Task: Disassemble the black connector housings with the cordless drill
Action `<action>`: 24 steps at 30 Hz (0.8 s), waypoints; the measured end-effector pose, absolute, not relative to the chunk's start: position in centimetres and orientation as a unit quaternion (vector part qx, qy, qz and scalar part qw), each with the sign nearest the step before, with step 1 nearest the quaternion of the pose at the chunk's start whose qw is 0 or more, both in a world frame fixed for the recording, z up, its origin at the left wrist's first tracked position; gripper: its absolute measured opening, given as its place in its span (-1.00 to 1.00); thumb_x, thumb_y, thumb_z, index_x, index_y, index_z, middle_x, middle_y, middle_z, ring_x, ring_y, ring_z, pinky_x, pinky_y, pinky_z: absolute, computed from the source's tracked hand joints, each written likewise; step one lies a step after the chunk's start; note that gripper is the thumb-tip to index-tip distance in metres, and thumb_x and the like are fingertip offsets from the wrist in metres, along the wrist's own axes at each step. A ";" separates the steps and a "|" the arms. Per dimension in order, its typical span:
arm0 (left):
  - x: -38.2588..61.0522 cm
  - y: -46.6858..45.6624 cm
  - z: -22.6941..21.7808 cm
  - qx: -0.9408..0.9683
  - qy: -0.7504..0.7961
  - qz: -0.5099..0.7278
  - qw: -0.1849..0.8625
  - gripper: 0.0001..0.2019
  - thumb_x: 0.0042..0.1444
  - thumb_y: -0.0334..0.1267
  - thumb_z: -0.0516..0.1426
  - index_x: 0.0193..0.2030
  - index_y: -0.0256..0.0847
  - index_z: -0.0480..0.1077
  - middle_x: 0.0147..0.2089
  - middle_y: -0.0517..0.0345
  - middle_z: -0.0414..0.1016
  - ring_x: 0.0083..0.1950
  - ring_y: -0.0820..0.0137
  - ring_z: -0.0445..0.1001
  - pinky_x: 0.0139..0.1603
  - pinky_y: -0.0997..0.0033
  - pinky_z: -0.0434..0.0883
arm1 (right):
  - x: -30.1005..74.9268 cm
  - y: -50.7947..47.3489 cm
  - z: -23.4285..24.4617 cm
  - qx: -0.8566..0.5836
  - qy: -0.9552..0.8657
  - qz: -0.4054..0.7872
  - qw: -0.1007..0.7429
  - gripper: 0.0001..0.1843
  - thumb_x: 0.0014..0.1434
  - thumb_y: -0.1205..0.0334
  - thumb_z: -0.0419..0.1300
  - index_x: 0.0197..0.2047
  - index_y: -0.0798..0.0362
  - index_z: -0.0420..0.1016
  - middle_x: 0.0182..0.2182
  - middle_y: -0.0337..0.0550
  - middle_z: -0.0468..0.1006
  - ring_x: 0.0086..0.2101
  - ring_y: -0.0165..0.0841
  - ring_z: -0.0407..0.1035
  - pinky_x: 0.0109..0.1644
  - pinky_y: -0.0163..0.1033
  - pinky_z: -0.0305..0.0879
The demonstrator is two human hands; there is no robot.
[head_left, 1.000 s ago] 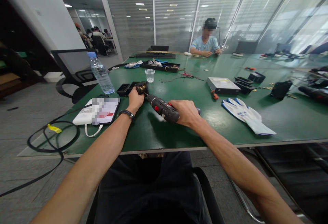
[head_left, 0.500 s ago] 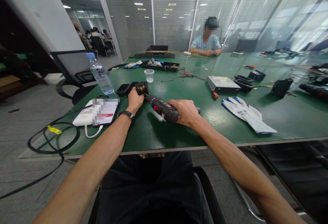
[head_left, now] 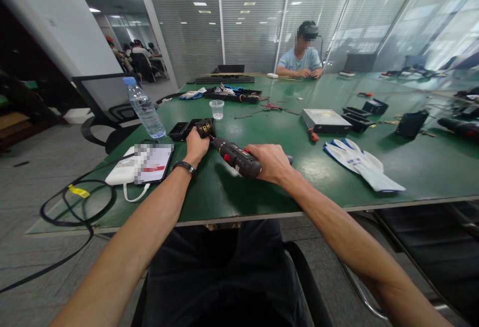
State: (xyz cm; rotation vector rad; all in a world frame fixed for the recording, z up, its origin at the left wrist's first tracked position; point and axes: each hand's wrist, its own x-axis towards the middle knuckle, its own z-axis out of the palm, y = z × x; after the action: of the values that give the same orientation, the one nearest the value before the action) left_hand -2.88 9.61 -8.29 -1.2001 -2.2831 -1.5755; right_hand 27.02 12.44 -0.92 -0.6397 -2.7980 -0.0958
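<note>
Hardly anything has moved since the earlier frames: both hands, the drill and the block keep their places over the worktop (head_left: 262, 197), and only the camera's view has shifted slightly. The right hand (head_left: 272, 162) is closed around the handle of a power drill (head_left: 238, 158), whose body points away to the left, its nose near the left hand (head_left: 196, 146). That grip probably lets the forearm push along the line of the bit and keep it straight.

The left hand is closed on a black block (head_left: 205, 128) with brass-coloured parts in its face; some fingers are hidden behind it. The block sits just beyond the knuckles, at the far end of that hand and to the left of the drill, seemingly held there to brace it against the turning bit. The bit's tip is at the block's near lower edge; whether it is seated in anything, I cannot tell.

Just left of the block is a black open case (head_left: 179, 131), with a clear cup (head_left: 216, 110) beyond. Farther left stand a water bottle (head_left: 146, 111) and, nearer, a phone (head_left: 157, 166) beside a white power bank (head_left: 124, 166). Well to the right lie a silver drive (head_left: 325, 118) and a white glove (head_left: 361, 165), both apart from the hands, leaving the drill arm room.
</note>
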 end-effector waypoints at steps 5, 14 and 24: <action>-3.0 9.6 -8.3 -0.390 -0.754 -0.526 0.061 -0.54 -0.06 -0.43 0.27 0.04 -0.23 0.43 -0.02 -0.05 0.61 0.00 0.18 0.58 0.03 0.26 0.48 | 27.0 12.5 -0.9 -0.220 -0.965 -0.032 0.136 -0.65 0.16 -0.09 0.15 -0.13 -0.02 0.47 -0.26 -0.11 0.65 -0.29 -0.21 0.51 -0.38 -0.19 -0.16; -2.9 9.5 -8.3 -0.391 -0.763 -0.511 0.068 -0.56 -0.06 -0.41 0.27 0.03 -0.19 0.41 -0.05 0.03 0.61 -0.03 0.22 0.58 0.00 0.31 0.47 | 27.0 12.3 -0.7 -0.226 -0.966 -0.033 0.122 -0.59 0.18 -0.15 0.12 -0.09 -0.03 0.49 -0.24 -0.07 0.66 -0.28 -0.19 0.51 -0.36 -0.20 -0.08; -2.1 9.1 -7.5 -0.380 -0.778 -0.497 0.061 -0.55 -0.03 -0.40 0.27 0.05 -0.19 0.41 -0.01 -0.01 0.60 0.02 0.19 0.57 0.08 0.30 0.45 | 27.1 12.5 -0.8 -0.230 -0.965 -0.025 0.122 -0.62 0.16 -0.08 0.16 -0.08 -0.02 0.48 -0.22 -0.06 0.66 -0.25 -0.18 0.52 -0.34 -0.21 -0.05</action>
State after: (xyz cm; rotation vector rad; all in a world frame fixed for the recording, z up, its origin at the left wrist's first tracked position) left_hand -2.09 9.07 -7.50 -1.1509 -2.3528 -1.5026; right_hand 27.10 12.50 -0.80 -0.6715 -2.8171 -0.0740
